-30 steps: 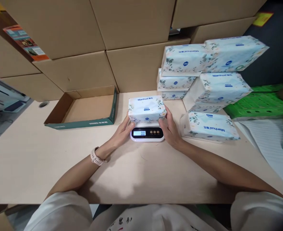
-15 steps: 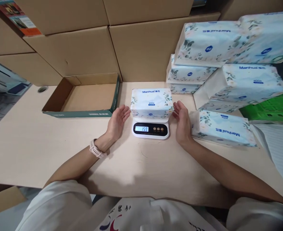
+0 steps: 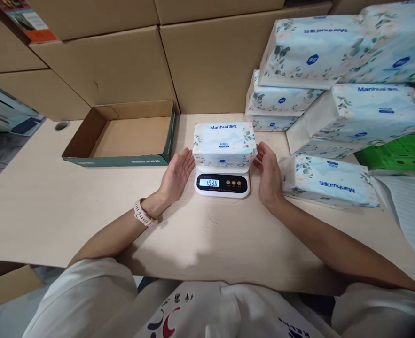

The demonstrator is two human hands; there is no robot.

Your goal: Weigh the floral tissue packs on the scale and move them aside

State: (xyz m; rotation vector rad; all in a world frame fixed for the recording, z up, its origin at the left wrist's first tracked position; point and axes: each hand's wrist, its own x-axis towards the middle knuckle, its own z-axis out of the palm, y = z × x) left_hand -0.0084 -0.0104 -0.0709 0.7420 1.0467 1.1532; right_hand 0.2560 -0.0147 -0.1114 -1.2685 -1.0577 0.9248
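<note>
A pack of tissues (image 3: 224, 141) printed "Manhua" lies on a white kitchen scale (image 3: 222, 193) in the middle of the table. The scale's lit display (image 3: 209, 183) reads 103.6. My left hand (image 3: 176, 174) rests at the pack's left side, palm up toward it, fingers stretched out. On the other side, my right hand (image 3: 269, 176) is held upright with its fingers extended by the pack's right end. Both hands are very close to the pack; whether the fingertips touch it I cannot tell. Neither hand is gripping anything.
A shallow open carton (image 3: 129, 136) stands at the back left. Large cardboard boxes (image 3: 214, 70) form a wall behind the table (image 3: 97, 211). On the right are stacked tissue packs (image 3: 309, 51), one single tissue pack (image 3: 334, 180) lying nearer, and a green crate (image 3: 397, 152) beyond.
The scale's display has gone from 15.9 to 103.6. My hands stay beside the pack with fingers extended. The whole view has shifted slightly.
</note>
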